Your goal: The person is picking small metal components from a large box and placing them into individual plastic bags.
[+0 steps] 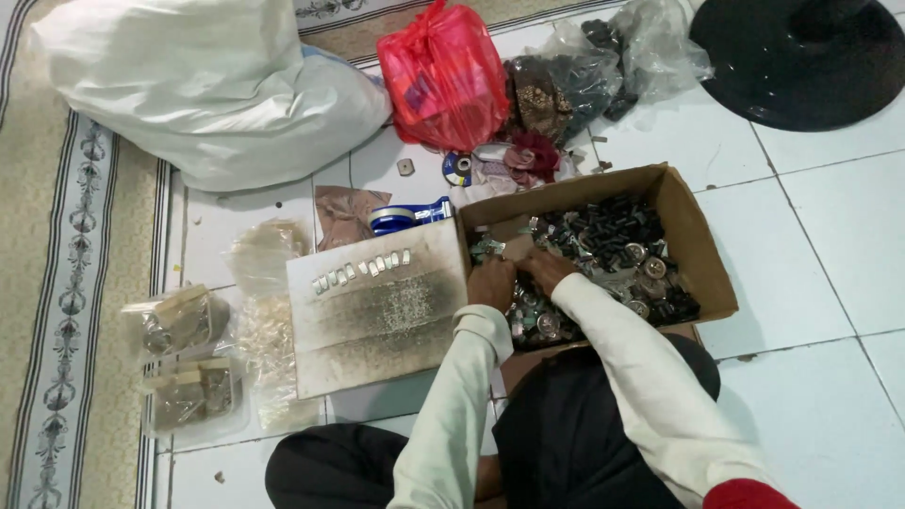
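An open cardboard box (pixel 702 250) on the white tiled floor holds several small black and silver metal parts (pixel 617 247). Both hands are inside its left end. My left hand (pixel 494 280) rests on the pile, fingers curled among the parts. My right hand (pixel 545 265) is right beside it, fingers bent over small silvery pieces. Whether either hand grips a part is hidden. Left of the box lies a white, smudged board (pixel 377 316) with a row of small silver pieces (pixel 363 270) along its top edge.
A blue tape dispenser (pixel 408 215) lies behind the board. Clear bags of small parts (pixel 189 358) sit at the left. A white sack (pixel 207 85), a red plastic bag (pixel 441 75), clear bags of dark items (pixel 575 85) and a black round base (pixel 801 57) stand at the back.
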